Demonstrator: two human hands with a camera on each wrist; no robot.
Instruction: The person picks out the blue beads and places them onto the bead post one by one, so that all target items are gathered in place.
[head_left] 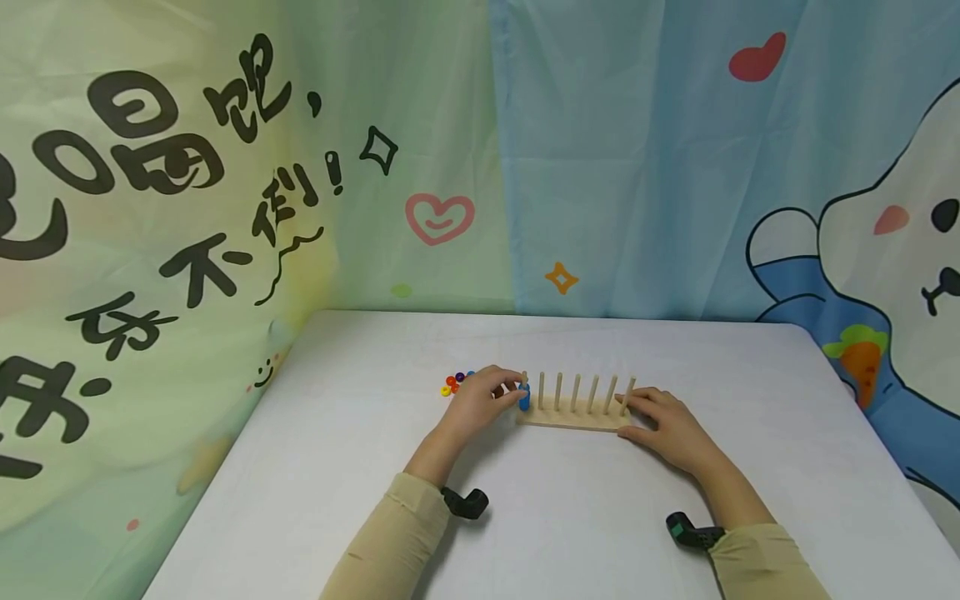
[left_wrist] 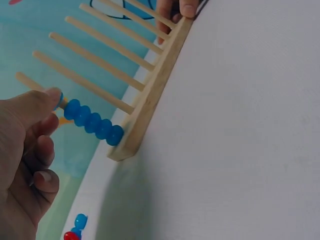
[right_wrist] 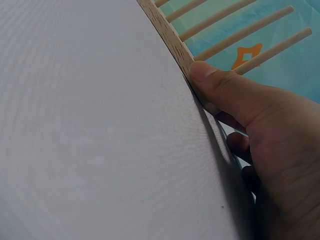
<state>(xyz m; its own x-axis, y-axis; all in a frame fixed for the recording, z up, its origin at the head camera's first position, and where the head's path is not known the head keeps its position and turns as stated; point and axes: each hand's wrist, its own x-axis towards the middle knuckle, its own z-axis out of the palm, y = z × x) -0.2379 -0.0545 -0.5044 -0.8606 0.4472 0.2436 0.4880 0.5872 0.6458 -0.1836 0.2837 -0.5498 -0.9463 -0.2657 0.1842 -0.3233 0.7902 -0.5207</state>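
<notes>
A wooden peg rack [head_left: 573, 417] with a row of upright pegs stands on the table. Several blue beads [left_wrist: 95, 124] are stacked on its leftmost peg, down to the base. Near the top of that peg, my left hand [head_left: 480, 402] pinches one more blue bead [left_wrist: 59, 100] between thumb and forefinger, and the fingertips mostly cover it. The other left fingers are curled. At the rack's opposite end, my right hand [head_left: 670, 427] grips the base, its thumb [right_wrist: 205, 74] on the front edge and the other fingers behind, partly hidden. The remaining pegs are bare.
Loose beads [head_left: 451, 382] in red, yellow, blue and purple lie on the white table [head_left: 570, 517], just left of and behind my left hand. A printed cloth [head_left: 420, 100] hangs along the back and left of the table.
</notes>
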